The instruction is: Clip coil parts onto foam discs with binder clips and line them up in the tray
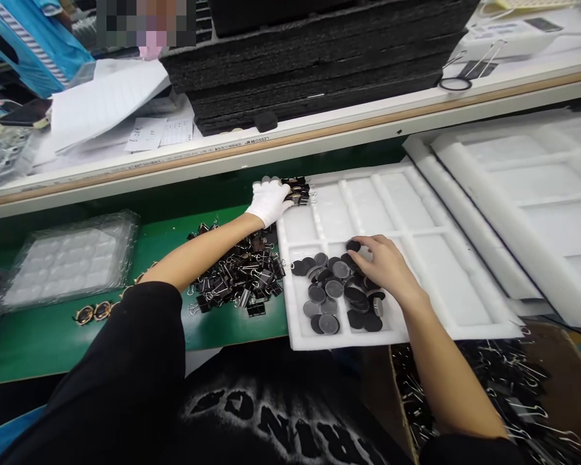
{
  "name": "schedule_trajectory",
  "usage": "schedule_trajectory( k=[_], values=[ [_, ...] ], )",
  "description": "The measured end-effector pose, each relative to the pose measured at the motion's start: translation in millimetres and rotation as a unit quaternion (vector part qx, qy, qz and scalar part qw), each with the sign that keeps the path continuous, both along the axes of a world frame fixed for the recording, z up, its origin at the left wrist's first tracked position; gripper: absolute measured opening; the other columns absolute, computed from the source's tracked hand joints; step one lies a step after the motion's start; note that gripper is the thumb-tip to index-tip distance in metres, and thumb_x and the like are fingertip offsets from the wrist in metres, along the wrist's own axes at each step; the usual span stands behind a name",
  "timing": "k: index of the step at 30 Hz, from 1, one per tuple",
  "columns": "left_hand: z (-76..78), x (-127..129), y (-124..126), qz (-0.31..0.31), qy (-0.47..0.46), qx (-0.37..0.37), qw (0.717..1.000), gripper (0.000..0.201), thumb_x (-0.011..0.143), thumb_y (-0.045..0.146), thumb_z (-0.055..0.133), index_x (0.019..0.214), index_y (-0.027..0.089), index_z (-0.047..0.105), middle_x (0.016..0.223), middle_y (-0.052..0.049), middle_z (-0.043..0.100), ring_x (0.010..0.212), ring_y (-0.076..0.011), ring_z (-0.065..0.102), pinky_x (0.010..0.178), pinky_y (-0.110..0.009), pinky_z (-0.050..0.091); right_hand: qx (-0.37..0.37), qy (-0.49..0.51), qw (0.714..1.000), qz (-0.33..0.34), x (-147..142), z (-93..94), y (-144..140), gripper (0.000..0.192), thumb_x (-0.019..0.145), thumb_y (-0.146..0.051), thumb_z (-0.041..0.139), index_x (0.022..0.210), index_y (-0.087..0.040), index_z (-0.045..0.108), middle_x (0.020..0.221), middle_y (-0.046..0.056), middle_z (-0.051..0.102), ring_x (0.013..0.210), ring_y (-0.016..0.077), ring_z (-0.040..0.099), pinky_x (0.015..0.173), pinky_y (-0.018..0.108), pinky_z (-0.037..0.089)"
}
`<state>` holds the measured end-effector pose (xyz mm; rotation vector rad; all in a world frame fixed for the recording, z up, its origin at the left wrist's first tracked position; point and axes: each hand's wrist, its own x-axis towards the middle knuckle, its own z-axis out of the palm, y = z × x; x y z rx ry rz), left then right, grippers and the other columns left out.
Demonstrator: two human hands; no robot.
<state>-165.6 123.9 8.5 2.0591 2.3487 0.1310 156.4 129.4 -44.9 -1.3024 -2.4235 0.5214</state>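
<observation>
The left hand [270, 200] — in a white glove — rests on a small cluster of black clips [297, 189] at the far corner of the white foam tray [416, 226]; its grip is hidden, so I cannot tell. The bare right hand [385, 265] pinches one dark disc [353, 245] above the disc pile [336, 294] in a near compartment. A heap of binder clips [239, 274] lies on the green surface [53, 336].

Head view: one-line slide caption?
Gloved left hand on binder clips; bare right hand picks black discs from foam tray.
</observation>
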Motion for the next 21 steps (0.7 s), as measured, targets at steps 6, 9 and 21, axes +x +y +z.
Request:
schedule_trajectory(
  k=[6, 9, 21],
  values=[
    [13.8, -2, -9, -0.006, 0.022, -0.023, 0.999, 0.054, 0.097, 0.047, 0.058, 0.137, 0.011, 0.061, 0.137, -0.022, 0.06, 0.129, -0.0414, 0.052, 0.106, -0.054, 0.037, 0.02, -0.018, 1.0, -0.007, -4, -1.2, 11, 0.041, 0.086, -0.034, 0.062, 0.12, -0.016, 0.077, 0.109, 0.016, 0.067, 0.094, 0.0324, 0.067, 0.084, 0.048, 0.055],
    [30.7, -20, -36, -0.005, 0.004, -0.037, 0.999, 0.057, 0.101, 0.053, 0.049, 0.142, 0.015, 0.059, 0.138, -0.02, 0.061, 0.125, -0.0386, 0.057, 0.105, -0.052, 0.039, 0.028, -0.013, 1.0, -0.007, 0, 2.0, 9, 0.027, 0.089, -0.036, 0.061, 0.102, -0.02, 0.078, 0.108, 0.013, 0.071, 0.095, 0.0323, 0.068, 0.08, 0.046, 0.054],
    [67.6, -144, -247, 0.161, 0.028, -0.063, 0.985, 0.047, 0.102, 0.049, 0.042, 0.128, 0.021, 0.069, 0.135, -0.01, 0.07, 0.124, -0.0307, 0.064, 0.11, -0.046, 0.045, -0.041, 0.162, 0.985, -0.036, -26, 61.9, -25, 0.027, 0.084, -0.046, 0.075, 0.106, -0.031, 0.077, 0.099, 0.01, 0.079, 0.087, 0.0289, 0.076, 0.073, 0.043, 0.058]
  ],
)
